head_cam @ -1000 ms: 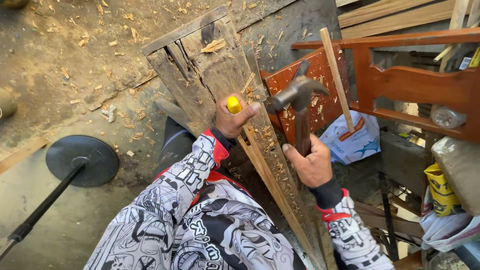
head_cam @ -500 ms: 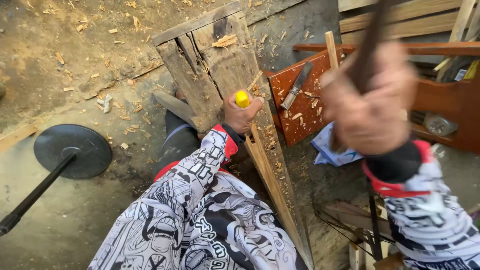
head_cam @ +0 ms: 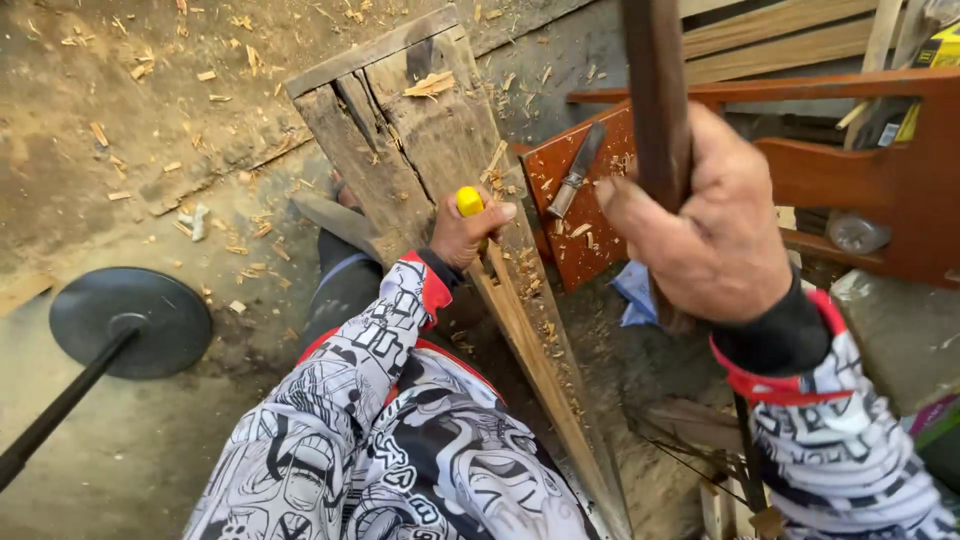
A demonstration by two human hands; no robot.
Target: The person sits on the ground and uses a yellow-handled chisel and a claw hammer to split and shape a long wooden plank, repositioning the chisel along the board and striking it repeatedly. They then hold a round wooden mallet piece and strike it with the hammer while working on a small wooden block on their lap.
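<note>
My left hand point(head_cam: 462, 235) grips a yellow-handled chisel point(head_cam: 470, 202) set against a long thin wooden strip point(head_cam: 535, 370) that lies on an old weathered plank bench point(head_cam: 400, 130). My right hand point(head_cam: 705, 225) is raised close to the camera, closed around the dark wooden handle of a hammer point(head_cam: 655, 100); the hammer's head is out of view above the frame. Both arms wear black-and-white printed sleeves with red cuffs.
A knife point(head_cam: 575, 170) lies on a reddish-brown board point(head_cam: 590, 235) covered with wood chips. A red-brown wooden chair frame point(head_cam: 860, 160) stands at right. A black round base with a pole point(head_cam: 125, 320) sits on the dirt floor at left. Shavings litter the ground.
My right hand has lifted the hammer from the strip up toward the camera, and its head has left the frame. My left hand stays on the chisel.
</note>
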